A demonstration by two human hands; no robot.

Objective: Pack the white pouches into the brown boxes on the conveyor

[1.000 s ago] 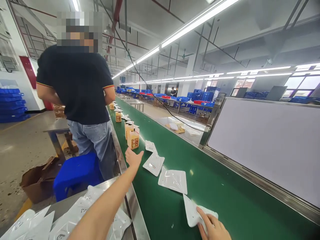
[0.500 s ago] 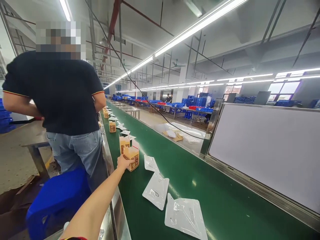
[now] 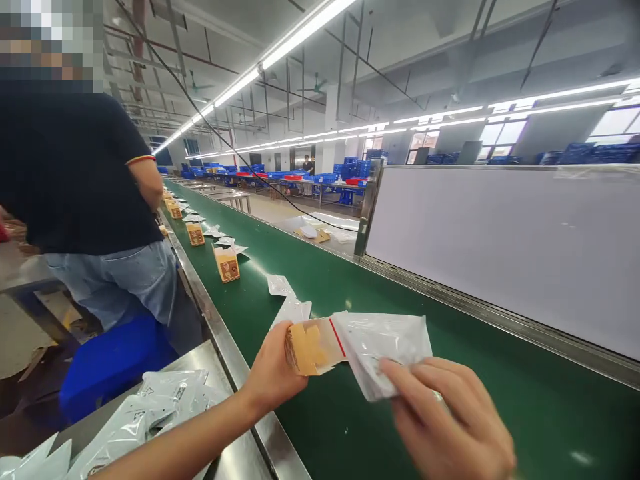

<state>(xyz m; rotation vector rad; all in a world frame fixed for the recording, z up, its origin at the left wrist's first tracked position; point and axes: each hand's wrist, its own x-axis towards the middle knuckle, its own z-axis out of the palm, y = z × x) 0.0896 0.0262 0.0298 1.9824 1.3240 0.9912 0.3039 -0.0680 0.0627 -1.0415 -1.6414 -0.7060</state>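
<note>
Left hand: The left hand [image 3: 273, 370] came in from the low left side, over the steel edge of the belt. Its fingers [image 3: 274, 347] were closed around a tan box and held it up in the air.

Right hand: The right hand [image 3: 450, 417] was low on the right and looked blurry. Its fingers [image 3: 425, 380] were bent and lay on the bottom edge of a white pouch. I could not tell if they were gripping it.

Tan box: The tan box [image 3: 307, 348] was in the left hand, with its open end facing right.

White pouch: The white pouch [image 3: 385, 353] stuck out from the open end of the box, between the two hands. A red line [image 3: 337, 337] ran across the white part next to the box.

Belt: A green belt [image 3: 480, 400] ran past under the hands. More boxes [image 3: 227, 263] and loose pouches [image 3: 287, 300] lay on it.

Bench: A metal bench [image 3: 193, 357] stood at the low left, with a pile of white pouches [image 3: 150, 413] on it.

Nearby: A person in a dark shirt [image 3: 75, 167] stood on the far side of the belt, beside a blue stool [image 3: 113, 367].
</note>
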